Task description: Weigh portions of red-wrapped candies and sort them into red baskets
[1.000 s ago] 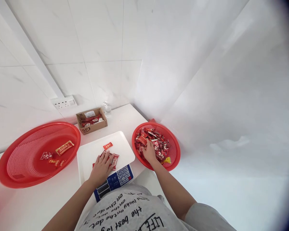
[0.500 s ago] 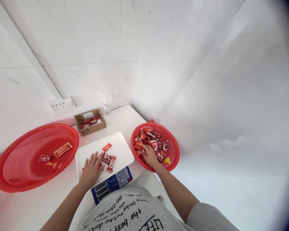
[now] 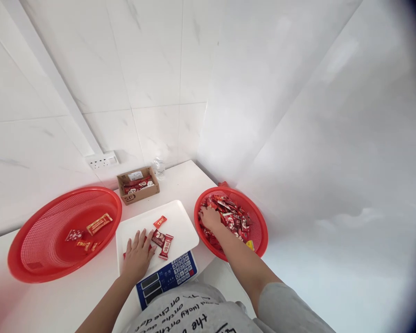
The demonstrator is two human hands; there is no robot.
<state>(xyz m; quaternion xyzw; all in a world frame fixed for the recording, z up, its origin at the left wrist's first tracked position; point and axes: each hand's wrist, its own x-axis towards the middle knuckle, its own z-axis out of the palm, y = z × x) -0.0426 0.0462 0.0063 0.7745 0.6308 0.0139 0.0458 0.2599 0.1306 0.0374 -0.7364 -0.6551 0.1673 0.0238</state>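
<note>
My left hand (image 3: 137, 255) lies with fingers spread on the white pan of a weighing scale (image 3: 180, 213), partly covering a red packet. Beside its fingertips are a dark red snack packet (image 3: 158, 237) and a red-and-white packet (image 3: 166, 247). A small orange-red packet (image 3: 160, 222) lies farther up the pan. My right hand (image 3: 211, 217) reaches into the right red basket (image 3: 262, 231), among a heap of red snack packets (image 3: 234, 223). Its fingertips point down into the heap at the left side and are partly hidden, so I cannot see whether they grip anything.
At the left, a larger red basket (image 3: 24, 249) holds several packets, one of them long and gold-red (image 3: 99, 224). A cardboard box (image 3: 138, 196) of packets and a clear plastic bottle (image 3: 159, 169) stand by the wall. The scale's blue keypad panel (image 3: 168, 276) faces my body.
My right hand has shifted toward the upper left within the right basket. The left hand stays on the pan. The whole view has moved slightly.
</note>
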